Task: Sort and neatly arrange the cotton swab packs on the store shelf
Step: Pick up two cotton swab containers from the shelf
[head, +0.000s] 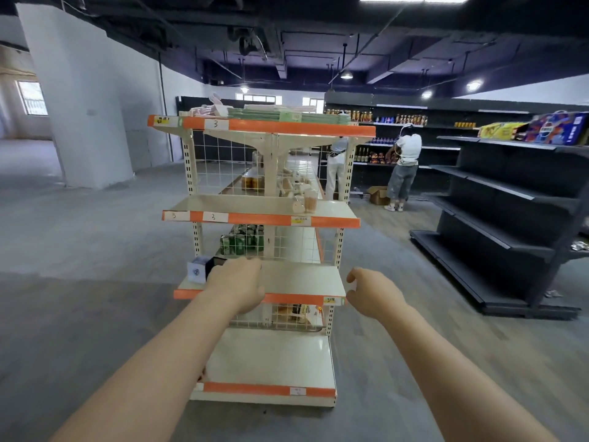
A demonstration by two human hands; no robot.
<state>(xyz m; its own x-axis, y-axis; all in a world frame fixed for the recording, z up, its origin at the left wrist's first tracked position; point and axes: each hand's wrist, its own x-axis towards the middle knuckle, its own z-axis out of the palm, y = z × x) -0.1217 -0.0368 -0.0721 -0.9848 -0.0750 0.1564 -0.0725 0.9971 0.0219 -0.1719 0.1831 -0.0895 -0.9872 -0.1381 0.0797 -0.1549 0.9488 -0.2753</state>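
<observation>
- As I stand at the end of an aisle, a tall cream metal shelf unit with orange price strips fills the middle of my view, four tiers rising from a grey concrete floor.
- To my right runs a long dark grey empty shelving rack; two people stand far off beside stocked wall shelves, well apart from me.
- My left hand reaches over the third tier down, fingers curled forward and down; they seem to rest near a small black box, but I cannot tell whether they grip anything.
- My right hand hovers just past that tier's right edge, fingers loosely bent, thumb apart, holding nothing.
- The cotton swab packs, a clear tub of pale sticks with a small round pack beside it, sit on the second tier, right of centre, well above both hands.
- I judge the sorting barely begun: those packs stand loose and unaligned, and neither hand touches them.
- More pale items behind the wire grid are too blurred to name.
</observation>
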